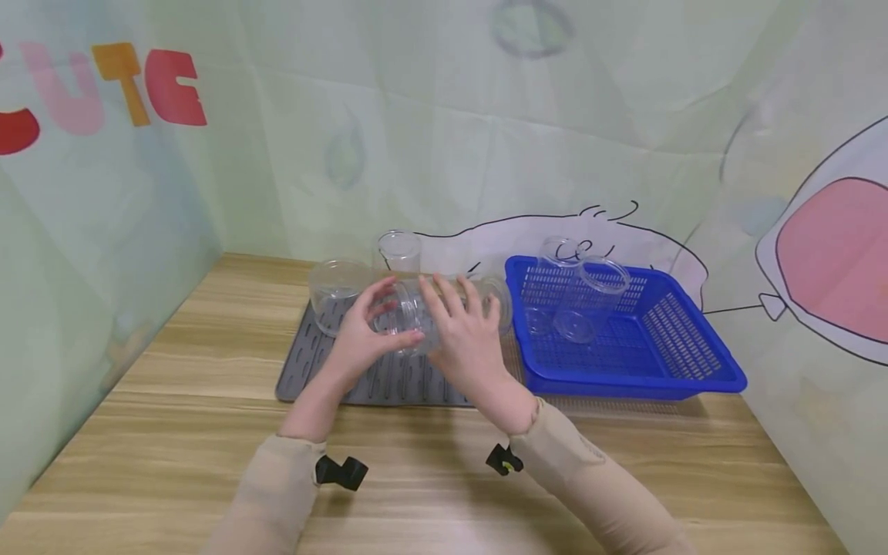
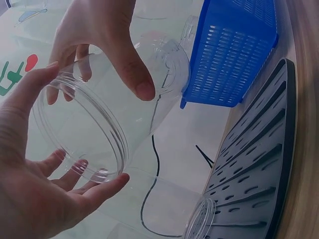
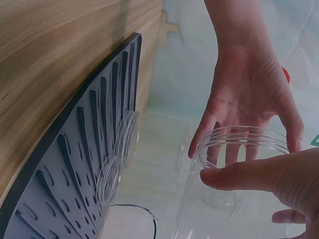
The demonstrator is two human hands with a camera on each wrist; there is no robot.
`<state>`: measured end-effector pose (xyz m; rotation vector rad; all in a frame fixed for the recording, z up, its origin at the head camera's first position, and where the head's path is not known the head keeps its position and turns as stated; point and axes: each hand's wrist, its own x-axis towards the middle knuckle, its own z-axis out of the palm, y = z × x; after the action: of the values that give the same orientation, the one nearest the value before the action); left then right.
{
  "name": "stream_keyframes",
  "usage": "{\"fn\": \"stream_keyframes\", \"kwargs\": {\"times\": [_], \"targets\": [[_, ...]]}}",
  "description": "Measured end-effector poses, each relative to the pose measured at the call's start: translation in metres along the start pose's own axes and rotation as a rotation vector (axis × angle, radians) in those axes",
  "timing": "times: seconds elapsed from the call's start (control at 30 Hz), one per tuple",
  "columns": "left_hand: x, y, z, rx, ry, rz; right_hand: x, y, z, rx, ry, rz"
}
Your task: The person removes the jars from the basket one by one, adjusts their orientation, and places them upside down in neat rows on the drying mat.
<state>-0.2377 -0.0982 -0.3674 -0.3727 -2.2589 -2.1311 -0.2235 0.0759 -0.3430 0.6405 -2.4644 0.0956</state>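
Note:
A clear wide-mouthed jar [image 1: 415,302] is held sideways above a grey ridged drying mat [image 1: 388,391]. My left hand [image 1: 356,333] grips its threaded mouth end, thumb on the near side and fingers round the far side. My right hand [image 1: 469,337] holds the jar's body from above, its thumb along the side in the left wrist view. Mouth down on the mat stand two more clear jars, the left one [image 1: 338,287] beside my left fingers and the other [image 1: 400,248] behind them. The right wrist view shows their threaded rims [image 3: 110,181] against the mat.
A blue perforated basket [image 1: 627,379] stands to the right of the mat on the wooden table [image 1: 416,493]. Inside its left part are two clear jars, one in front [image 1: 593,297] and one behind [image 1: 551,270]. A printed cloth [image 1: 444,154] hangs behind the table.

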Motion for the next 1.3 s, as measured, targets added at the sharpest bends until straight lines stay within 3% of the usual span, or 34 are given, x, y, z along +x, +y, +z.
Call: {"fn": "stream_keyframes", "kwargs": {"times": [0.27,0.4,0.6,0.7,0.97,1.13,1.3], "targets": [[0.0,0.002,-0.002,0.004,0.025,0.01,0.0,0.003,0.0,-0.018,0.011,-0.045],[0.0,0.002,-0.006,0.007,0.022,0.004,-0.002,0.008,-0.004,0.041,0.003,-0.076],[-0.002,0.008,-0.016,-0.029,0.033,-0.005,-0.004,0.03,-0.004,0.229,0.201,-0.11],[-0.004,0.013,-0.02,-0.064,0.043,0.013,-0.004,0.043,-0.007,0.431,0.254,-0.05],[-0.002,0.009,-0.022,-0.333,0.062,0.161,-0.002,0.067,-0.008,1.103,0.199,0.296],[0.0,0.0,-0.019,-0.479,0.022,0.243,-0.002,0.068,0.006,1.556,0.216,0.376],[0.002,-0.01,-0.013,-0.576,-0.014,0.261,-0.003,0.063,0.025,1.858,0.234,0.387]]}}
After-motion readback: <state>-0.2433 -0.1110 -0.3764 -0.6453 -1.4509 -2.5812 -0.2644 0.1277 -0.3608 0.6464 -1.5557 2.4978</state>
